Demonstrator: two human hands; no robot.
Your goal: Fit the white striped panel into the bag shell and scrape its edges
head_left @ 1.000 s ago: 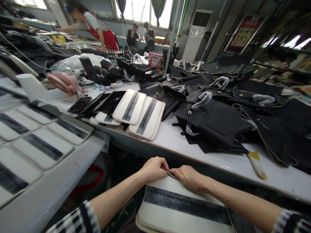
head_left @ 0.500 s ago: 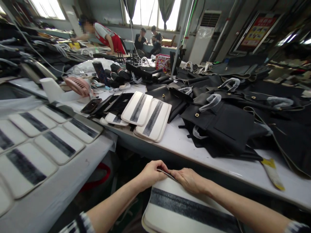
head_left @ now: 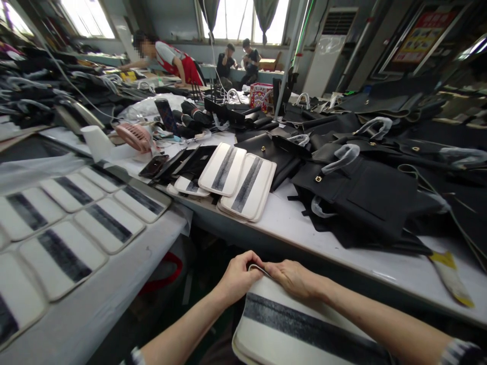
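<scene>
A white panel with rounded corners and a dark stripe (head_left: 300, 324) lies low in front of me, over at least one more layer of the same shape. My left hand (head_left: 241, 276) pinches its upper left edge between thumb and fingers, and the edge curls up there. Right beside it, my right hand (head_left: 292, 278) has its fingers closed on the same edge, fingertips nearly meeting the left ones. What lies under the panel is hidden. Ahead on the table, similar striped white panels (head_left: 249, 185) sit in overlapping stacks.
Rows of striped panels (head_left: 108, 225) cover the left table. Black bags (head_left: 357, 195) with wrapped handles fill the right side. A pink fan (head_left: 133, 137), a phone (head_left: 154, 166) and a yellow-ended tool (head_left: 452, 279) lie about. A person in red (head_left: 184, 68) works at the back.
The whole scene has shifted slightly right as my view turned left. Both hands keep hold of the panel, and its edge now curls up more between them.
</scene>
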